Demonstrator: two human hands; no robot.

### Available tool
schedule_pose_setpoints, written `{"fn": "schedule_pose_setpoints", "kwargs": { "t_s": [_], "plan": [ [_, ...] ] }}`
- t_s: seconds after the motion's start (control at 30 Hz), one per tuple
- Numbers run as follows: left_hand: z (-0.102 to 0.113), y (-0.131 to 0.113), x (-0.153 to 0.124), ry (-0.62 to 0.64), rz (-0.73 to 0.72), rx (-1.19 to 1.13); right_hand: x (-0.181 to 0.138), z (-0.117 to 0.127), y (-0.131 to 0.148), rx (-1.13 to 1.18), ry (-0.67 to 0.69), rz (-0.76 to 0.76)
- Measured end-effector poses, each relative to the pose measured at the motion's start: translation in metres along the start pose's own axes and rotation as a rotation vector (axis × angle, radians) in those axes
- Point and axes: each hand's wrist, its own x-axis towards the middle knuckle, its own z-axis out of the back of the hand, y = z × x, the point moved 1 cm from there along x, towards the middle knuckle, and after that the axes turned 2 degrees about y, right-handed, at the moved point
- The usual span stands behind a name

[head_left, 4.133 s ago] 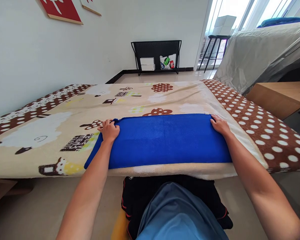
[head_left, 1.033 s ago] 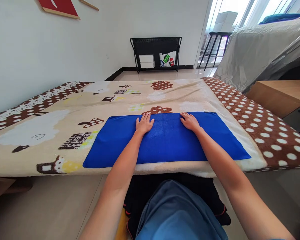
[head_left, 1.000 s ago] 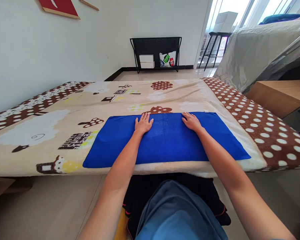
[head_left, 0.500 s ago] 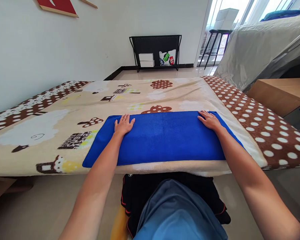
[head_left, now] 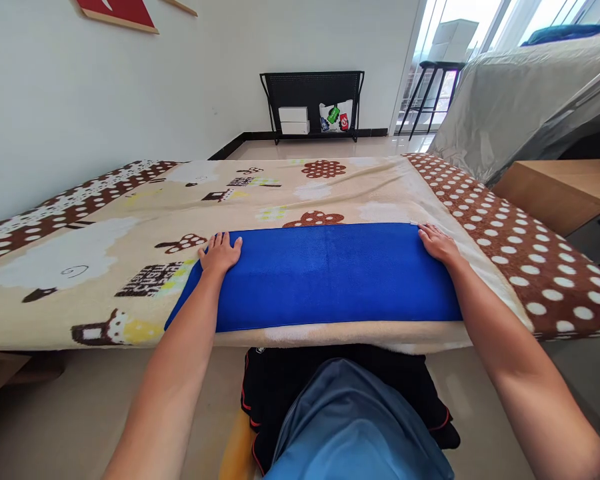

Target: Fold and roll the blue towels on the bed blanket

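Here's the broad cream plush blanket with its sheep pattern, reaching well beyond the rectangular blue fabric cloth and showing a narrow strip along the near edge. The cloth lies flat, left hand and right hand wide apart on its far corners, palms down, fingers extended.

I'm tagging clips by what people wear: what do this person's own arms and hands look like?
The left hand and right hand are bare: no gloves, rings or watch show. The left forearm and right forearm are uncovered, with no sleeve in view. Below are a blue garment and black clothing with red edging.
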Motion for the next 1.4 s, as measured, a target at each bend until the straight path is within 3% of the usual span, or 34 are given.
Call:
{"fn": "schedule_pose_setpoints", "kwargs": {
  "t_s": [0.47, 0.67, 0.73, 0.8, 0.9, 1.0, 1.07, 1.17, 1.4],
  "plan": [
    [0.0, 0.006, -0.003, -0.042, 0.041, -0.021, -0.005, 0.0, -0.003, 0.01, -0.058, -0.083],
    [0.013, -0.007, -0.011, -0.056, 0.05, -0.043, -0.024, 0.019, 0.018, 0.002, -0.225, -0.065],
    [0.021, -0.032, -0.027, -0.058, -0.048, -0.068, -0.034, 0.026, 0.042, 0.023, -0.261, 0.013],
    [0.026, -0.068, -0.055, 0.012, -0.266, -0.12, -0.048, 0.028, 0.077, 0.058, -0.232, 0.147],
    [0.024, -0.125, -0.114, 0.071, -0.503, -0.132, -0.079, 0.019, 0.143, 0.094, -0.109, 0.368],
    [0.011, -0.166, -0.178, 0.121, -0.85, -0.124, -0.122, 0.002, 0.203, 0.131, -0.012, 0.552],
    [0.002, -0.176, -0.21, 0.124, -0.873, -0.105, -0.15, -0.01, 0.228, 0.224, 0.02, 0.611],
    [-0.008, -0.175, -0.237, 0.054, -0.782, -0.103, -0.181, -0.021, 0.24, 0.321, 0.0, 0.64],
    [-0.013, -0.161, -0.252, -0.029, -0.712, -0.141, -0.196, -0.022, 0.229, 0.362, 0.004, 0.683]
  ]
}}
